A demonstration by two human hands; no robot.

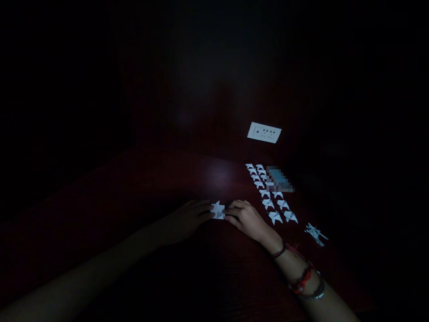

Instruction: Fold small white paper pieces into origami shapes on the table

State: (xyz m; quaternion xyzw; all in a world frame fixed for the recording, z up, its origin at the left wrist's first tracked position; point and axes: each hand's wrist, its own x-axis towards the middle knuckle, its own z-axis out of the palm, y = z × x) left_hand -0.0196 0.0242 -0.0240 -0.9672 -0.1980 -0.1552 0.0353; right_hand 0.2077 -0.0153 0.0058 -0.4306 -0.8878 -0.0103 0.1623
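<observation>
A small white folded paper [218, 210] with pointed flaps lies low on the dark reddish table, between my two hands. My left hand [191, 218] reaches in from the left and grips the paper's left edge with its fingertips; a thin ring shows on one finger. My right hand [247, 218] pinches the right side, its fingers bent and the index finger on the paper. Rows of similar white folded paper pieces [267, 203] lie on the table right of my right hand.
A pile of thin paper strips [315, 234] lies at the right, past the rows. A blurred-out flat object [280, 179] is beside the folded pieces. On the back panel is a white power socket [264, 133]. Most of the surroundings are too dark to make out.
</observation>
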